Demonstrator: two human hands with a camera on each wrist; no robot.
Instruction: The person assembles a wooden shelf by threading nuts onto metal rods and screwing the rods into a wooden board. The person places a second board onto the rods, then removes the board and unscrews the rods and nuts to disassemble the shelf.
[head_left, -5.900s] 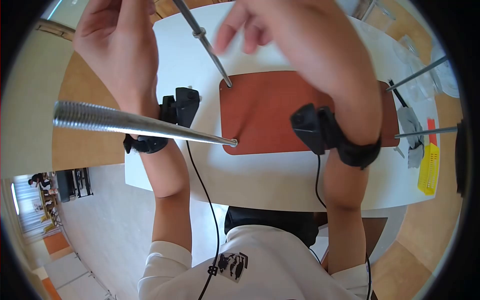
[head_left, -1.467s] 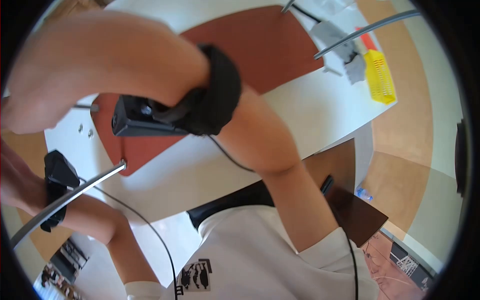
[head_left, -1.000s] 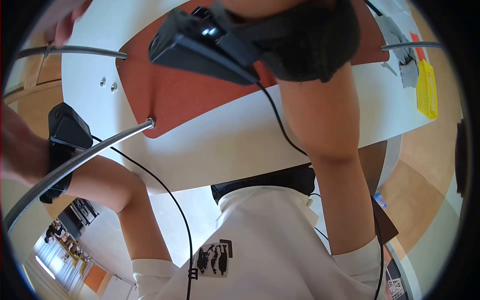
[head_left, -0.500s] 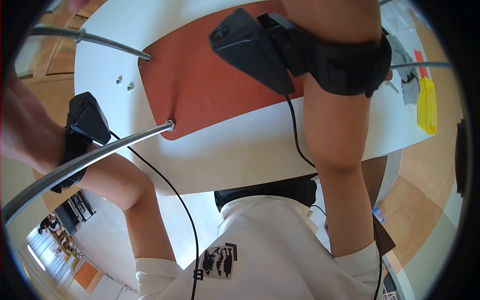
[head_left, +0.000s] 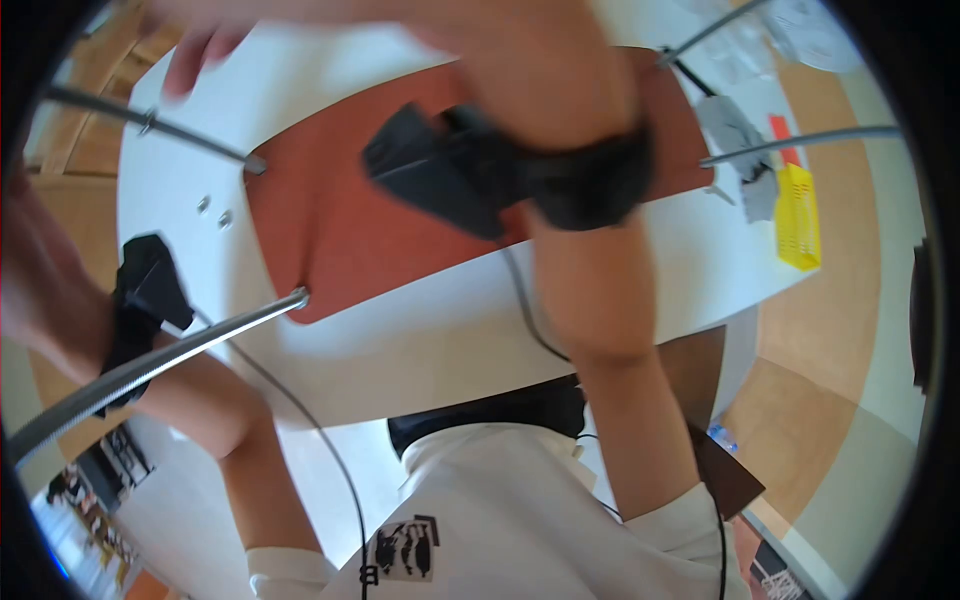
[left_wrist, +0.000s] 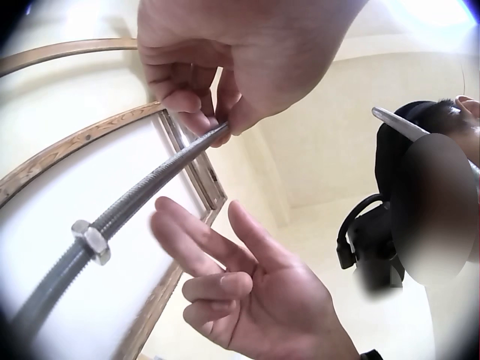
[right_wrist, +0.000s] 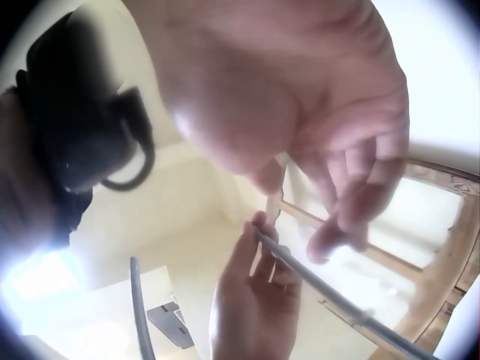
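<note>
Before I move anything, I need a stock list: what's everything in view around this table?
Board: one, reddish brown, on the table
Rods: four, silver, at the board's corners
Loose nuts: two, silver, on the table, left of the board
Threaded nut: one, silver, partway along a rod
Table: one, white, under the board
Basket: one, yellow, table's right end
Cloth: one, grey, between board and basket
Unclear strip: one, red, by the basket
Clear containers: several, colourless, upper right, head view
Wrist cameras: two, black, on the wrists
Shirt: one, white, on the torso
Left hand: one, bare, pinching a rod's tip
Right hand: one, bare, beside that rod
</note>
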